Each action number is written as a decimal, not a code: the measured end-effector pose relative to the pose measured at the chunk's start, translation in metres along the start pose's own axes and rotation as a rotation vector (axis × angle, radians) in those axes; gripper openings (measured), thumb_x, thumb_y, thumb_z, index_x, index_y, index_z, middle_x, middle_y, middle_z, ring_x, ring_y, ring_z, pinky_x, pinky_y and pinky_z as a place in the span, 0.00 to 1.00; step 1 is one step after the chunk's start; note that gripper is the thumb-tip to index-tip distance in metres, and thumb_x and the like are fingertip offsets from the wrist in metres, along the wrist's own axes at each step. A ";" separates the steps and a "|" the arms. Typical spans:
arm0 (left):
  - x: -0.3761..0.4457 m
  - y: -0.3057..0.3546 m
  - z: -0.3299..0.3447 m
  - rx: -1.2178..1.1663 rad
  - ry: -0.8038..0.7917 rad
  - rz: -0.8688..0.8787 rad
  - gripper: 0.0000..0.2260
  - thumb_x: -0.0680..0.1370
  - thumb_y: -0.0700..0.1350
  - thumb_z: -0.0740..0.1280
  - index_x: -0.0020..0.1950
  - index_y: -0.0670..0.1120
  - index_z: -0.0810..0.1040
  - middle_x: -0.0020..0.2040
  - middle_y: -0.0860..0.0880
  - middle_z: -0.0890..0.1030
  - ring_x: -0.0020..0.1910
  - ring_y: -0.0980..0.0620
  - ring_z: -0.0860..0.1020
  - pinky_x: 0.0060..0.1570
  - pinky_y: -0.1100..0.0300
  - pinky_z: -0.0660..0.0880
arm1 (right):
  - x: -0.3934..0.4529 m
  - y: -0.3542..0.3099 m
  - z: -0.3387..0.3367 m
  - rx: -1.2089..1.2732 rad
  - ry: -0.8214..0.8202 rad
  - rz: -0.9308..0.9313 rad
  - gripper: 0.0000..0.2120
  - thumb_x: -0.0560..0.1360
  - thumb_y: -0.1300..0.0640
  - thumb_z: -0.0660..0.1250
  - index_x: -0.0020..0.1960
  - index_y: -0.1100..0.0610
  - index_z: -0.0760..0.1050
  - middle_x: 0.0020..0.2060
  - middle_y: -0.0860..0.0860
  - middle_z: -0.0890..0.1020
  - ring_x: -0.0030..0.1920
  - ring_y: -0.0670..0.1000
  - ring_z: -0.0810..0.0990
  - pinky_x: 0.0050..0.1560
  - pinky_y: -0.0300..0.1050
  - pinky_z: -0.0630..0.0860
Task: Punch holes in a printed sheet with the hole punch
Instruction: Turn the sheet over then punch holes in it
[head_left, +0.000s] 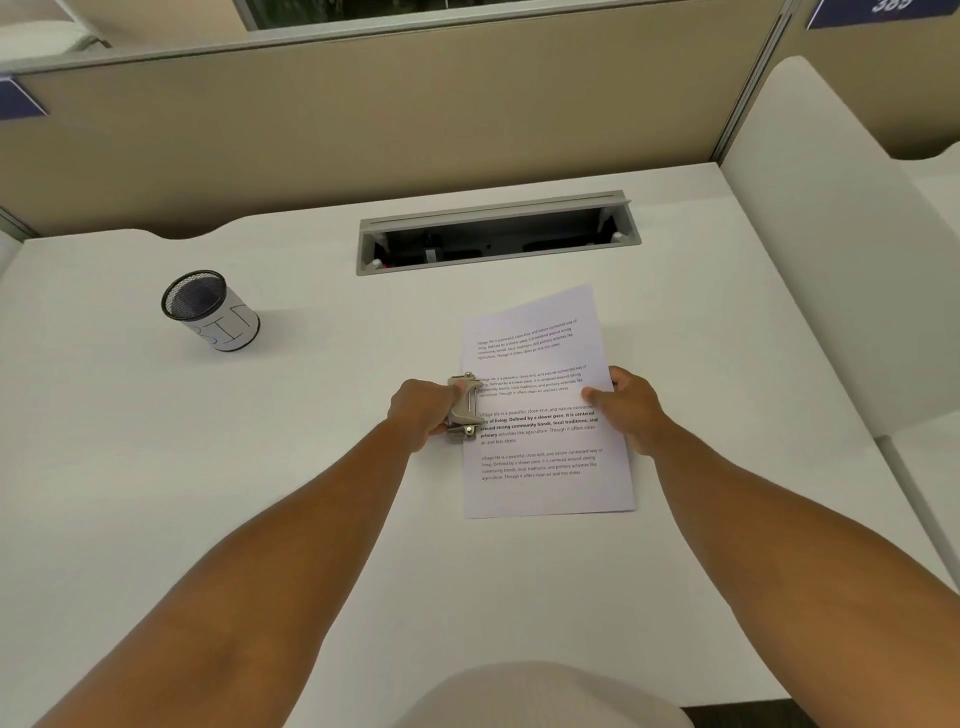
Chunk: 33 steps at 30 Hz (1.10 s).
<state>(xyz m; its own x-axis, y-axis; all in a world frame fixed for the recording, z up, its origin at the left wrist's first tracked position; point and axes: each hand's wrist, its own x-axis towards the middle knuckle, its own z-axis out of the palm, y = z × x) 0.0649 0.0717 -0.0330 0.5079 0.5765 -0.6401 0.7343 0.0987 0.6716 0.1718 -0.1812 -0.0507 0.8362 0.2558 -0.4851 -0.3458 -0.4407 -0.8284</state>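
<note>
Punch on the sheet's left edge, holes apparently still to come.

From the head camera: the left hand is wrapped around the metal hole punch, which sits over the middle of the left margin of the printed sheet lying on the white counter. The right hand pinches the sheet's right edge, steadying it. I see no holes in the margin, though the punch hides that spot. Judging by this, alignment looks done and the press remains. A mesh cup stands well apart.
</note>
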 end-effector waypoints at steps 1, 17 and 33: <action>0.000 0.000 0.000 -0.003 -0.001 -0.002 0.10 0.73 0.48 0.74 0.41 0.42 0.78 0.38 0.46 0.80 0.40 0.47 0.82 0.52 0.49 0.83 | 0.000 -0.001 0.000 -0.009 -0.003 0.002 0.09 0.75 0.61 0.69 0.54 0.52 0.79 0.53 0.53 0.84 0.53 0.57 0.83 0.59 0.58 0.79; 0.010 -0.004 -0.004 -0.071 -0.075 -0.043 0.12 0.71 0.47 0.78 0.46 0.41 0.81 0.54 0.39 0.84 0.52 0.44 0.85 0.50 0.49 0.83 | 0.002 -0.004 0.001 -0.097 -0.004 0.044 0.15 0.75 0.61 0.68 0.62 0.56 0.77 0.56 0.52 0.83 0.54 0.56 0.82 0.58 0.54 0.79; 0.004 -0.007 -0.005 -0.085 -0.054 -0.032 0.17 0.70 0.48 0.79 0.55 0.45 0.81 0.54 0.45 0.84 0.46 0.47 0.86 0.34 0.58 0.82 | 0.001 -0.007 0.007 -0.127 0.037 0.060 0.16 0.74 0.62 0.68 0.61 0.57 0.77 0.54 0.52 0.82 0.54 0.55 0.80 0.57 0.50 0.78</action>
<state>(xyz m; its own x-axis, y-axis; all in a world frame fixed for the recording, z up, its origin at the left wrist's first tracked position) 0.0595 0.0777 -0.0380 0.5101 0.5272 -0.6796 0.7111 0.1859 0.6780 0.1723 -0.1724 -0.0474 0.8314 0.1946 -0.5205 -0.3414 -0.5600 -0.7548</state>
